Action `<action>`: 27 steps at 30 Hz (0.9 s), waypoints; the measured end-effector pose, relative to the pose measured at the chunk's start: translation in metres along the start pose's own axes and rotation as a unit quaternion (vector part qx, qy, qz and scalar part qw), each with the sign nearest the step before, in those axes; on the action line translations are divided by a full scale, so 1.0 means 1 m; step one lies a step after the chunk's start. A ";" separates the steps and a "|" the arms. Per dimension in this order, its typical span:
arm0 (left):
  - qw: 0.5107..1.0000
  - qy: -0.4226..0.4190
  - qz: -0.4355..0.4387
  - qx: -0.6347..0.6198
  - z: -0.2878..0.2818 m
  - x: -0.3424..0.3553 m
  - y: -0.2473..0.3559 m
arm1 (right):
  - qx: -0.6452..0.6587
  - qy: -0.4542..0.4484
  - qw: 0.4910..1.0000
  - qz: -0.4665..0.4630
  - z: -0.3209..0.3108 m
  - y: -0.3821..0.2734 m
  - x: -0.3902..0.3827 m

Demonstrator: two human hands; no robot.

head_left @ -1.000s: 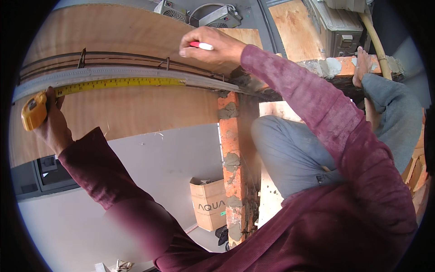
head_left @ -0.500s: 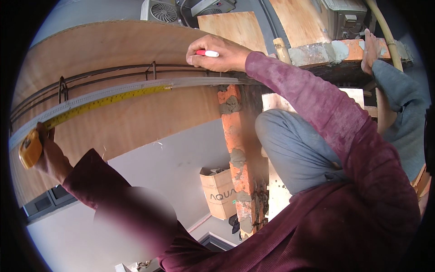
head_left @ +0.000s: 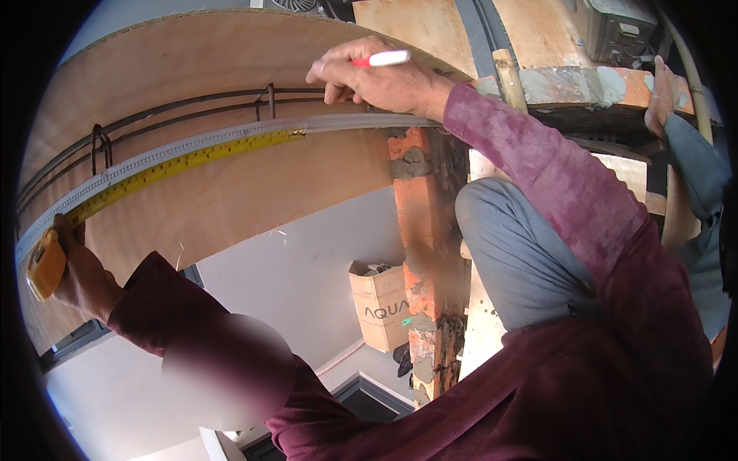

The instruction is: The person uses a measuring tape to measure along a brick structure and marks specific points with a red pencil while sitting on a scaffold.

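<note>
A yellow tape measure (head_left: pixel 48 265) is gripped in my left hand (head_left: pixel 88 280) at the far left. Its yellow blade (head_left: pixel 184 161) is drawn out to the right, lying along a long pale strip with a perforated edge (head_left: pixel 231 137). The blade's hooked end stops partway along the strip. My right hand (head_left: pixel 392 84) is raised above the strip, at the upper middle, with a red and white marker (head_left: pixel 390 58) held among its curled fingers. The marker points leftward, and its red end is partly hidden by the fingers.
Steel reinforcing bars (head_left: pixel 184 110) run behind the strip, against a plywood panel (head_left: pixel 254 58). A brick column (head_left: pixel 415 207) with rough mortar stands at the middle. Below lies an open cardboard box (head_left: pixel 380 307). A bamboo pole (head_left: pixel 509 77) and a brick ledge (head_left: pixel 569 84) are at upper right.
My right hand has risen away from the strip with the marker, which now tilts more upward. The whole view has shifted slightly. My left hand still grips the tape measure.
</note>
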State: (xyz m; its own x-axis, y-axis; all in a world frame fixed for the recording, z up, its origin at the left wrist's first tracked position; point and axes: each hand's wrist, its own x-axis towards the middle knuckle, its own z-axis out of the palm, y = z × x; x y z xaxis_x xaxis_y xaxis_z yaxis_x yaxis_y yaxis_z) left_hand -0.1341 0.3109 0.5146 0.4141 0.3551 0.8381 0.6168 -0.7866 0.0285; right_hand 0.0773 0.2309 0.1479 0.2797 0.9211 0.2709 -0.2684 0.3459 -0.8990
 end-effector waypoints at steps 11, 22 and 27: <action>0.999 0.005 0.032 0.002 0.003 -0.003 0.003 | 0.198 0.006 0.976 -0.091 0.043 -0.021 0.018; 0.999 0.006 0.024 0.039 0.004 -0.004 0.008 | 0.200 -0.007 0.977 -0.075 0.056 -0.015 0.019; 1.000 0.003 0.014 0.023 0.005 -0.005 0.009 | 0.180 -0.017 0.979 -0.096 0.058 -0.014 0.020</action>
State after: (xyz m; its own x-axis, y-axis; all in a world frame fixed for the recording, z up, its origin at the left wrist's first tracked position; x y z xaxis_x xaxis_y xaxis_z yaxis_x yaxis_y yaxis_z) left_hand -0.1275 0.3044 0.5078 0.4279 0.3292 0.8418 0.6349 -0.7723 -0.0207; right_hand 0.0331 0.2553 0.1857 0.3277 0.8362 0.4399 -0.5231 0.5482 -0.6525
